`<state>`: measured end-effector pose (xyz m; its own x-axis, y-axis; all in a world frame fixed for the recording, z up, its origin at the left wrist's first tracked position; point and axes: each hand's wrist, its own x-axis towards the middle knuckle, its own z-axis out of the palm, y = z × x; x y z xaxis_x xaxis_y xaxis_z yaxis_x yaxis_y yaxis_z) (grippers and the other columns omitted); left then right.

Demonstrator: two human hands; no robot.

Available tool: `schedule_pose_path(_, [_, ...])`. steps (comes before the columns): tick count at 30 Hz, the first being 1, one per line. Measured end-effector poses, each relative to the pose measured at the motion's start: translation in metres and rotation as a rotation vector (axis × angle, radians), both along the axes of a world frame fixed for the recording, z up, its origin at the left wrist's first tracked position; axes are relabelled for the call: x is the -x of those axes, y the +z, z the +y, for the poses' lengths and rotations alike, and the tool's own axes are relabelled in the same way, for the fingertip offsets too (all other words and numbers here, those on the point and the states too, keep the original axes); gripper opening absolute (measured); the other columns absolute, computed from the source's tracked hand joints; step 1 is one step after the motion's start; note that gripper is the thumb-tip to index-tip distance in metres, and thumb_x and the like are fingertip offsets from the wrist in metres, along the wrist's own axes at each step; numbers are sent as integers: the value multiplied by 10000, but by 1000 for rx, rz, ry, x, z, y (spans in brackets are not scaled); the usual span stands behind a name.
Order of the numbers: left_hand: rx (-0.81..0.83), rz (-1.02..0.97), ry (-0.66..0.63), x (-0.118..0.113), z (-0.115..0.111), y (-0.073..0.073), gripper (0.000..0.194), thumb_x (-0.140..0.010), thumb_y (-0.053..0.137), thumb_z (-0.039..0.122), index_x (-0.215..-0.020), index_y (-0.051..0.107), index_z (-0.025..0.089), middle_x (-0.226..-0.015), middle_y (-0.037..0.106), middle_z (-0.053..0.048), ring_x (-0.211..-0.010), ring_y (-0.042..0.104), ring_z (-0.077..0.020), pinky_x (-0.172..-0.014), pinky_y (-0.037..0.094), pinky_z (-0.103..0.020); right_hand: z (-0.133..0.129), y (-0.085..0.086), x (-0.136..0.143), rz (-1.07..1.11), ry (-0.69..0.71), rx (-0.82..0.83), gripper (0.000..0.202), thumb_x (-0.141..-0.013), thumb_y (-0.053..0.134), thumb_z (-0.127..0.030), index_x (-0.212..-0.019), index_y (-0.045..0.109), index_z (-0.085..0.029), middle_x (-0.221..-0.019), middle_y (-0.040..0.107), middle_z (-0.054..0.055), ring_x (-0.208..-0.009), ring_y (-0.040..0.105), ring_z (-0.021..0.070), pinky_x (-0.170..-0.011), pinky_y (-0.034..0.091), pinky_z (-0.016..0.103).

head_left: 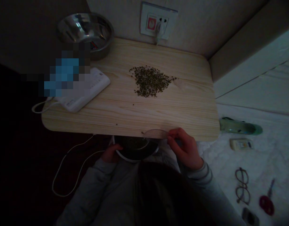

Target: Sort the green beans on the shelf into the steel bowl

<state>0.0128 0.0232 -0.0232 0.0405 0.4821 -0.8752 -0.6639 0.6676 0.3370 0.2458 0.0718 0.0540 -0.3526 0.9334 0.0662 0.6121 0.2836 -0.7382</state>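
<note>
A loose pile of small dark-green beans, like mung beans, lies spread on the pale wooden tabletop. A few single beans are scattered between the pile and the front edge. Just below that edge, my left hand grips the left side of a dark bowl with a white rim; its contents are too dim to make out. My right hand pinches a thin, clear, round-edged piece at the table's edge, above the bowl. One bean sits by this piece's left tip.
A steel bowl and a white power strip with a cable occupy the table's left side. A wall socket is behind. On the white quilt at right lie a green pouch, glasses and red-handled scissors.
</note>
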Motion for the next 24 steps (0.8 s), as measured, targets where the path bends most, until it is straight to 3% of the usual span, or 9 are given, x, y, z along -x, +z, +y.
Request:
schedule_pose_path(5, [-9, 11, 32, -1, 2, 1, 178, -385, 549, 79, -504, 640, 176, -629, 691, -24, -875, 580, -312, -764, 462, -409, -1, -1, 2, 38, -103, 43, 75, -764, 457, -208, -829, 487, -186, -678, 532, 8, -619, 515, 116, -557, 429, 241])
schedule_pose_path(13, [6, -14, 61, -1, 4, 9, 318, -421, 505, 43, -674, 665, 148, -716, 697, -43, -902, 569, -313, -772, 452, -418, -2, 2, 3, -28, -36, 6, 77, -757, 462, -206, -821, 500, -190, -664, 537, 13, -632, 512, 129, -585, 430, 260])
schedule_pose_path(19, [-3, 6, 31, 1, 2, 5, 159, -430, 514, 59, -509, 626, 140, -598, 677, -67, -902, 563, -323, -774, 454, -413, -2, 3, 5, 6, -75, 4, 78, -759, 464, -198, -832, 486, -179, -685, 538, 14, -617, 520, 113, -553, 425, 230])
schedule_pose_path(24, [-15, 11, 46, -1, 2, 9, 202, -418, 516, 53, -557, 643, 127, -608, 679, -62, -885, 569, -323, -773, 452, -428, -1, 2, 6, -14, -49, -25, 71, -762, 463, -198, -827, 489, -186, -694, 544, 12, -632, 518, 117, -583, 427, 241])
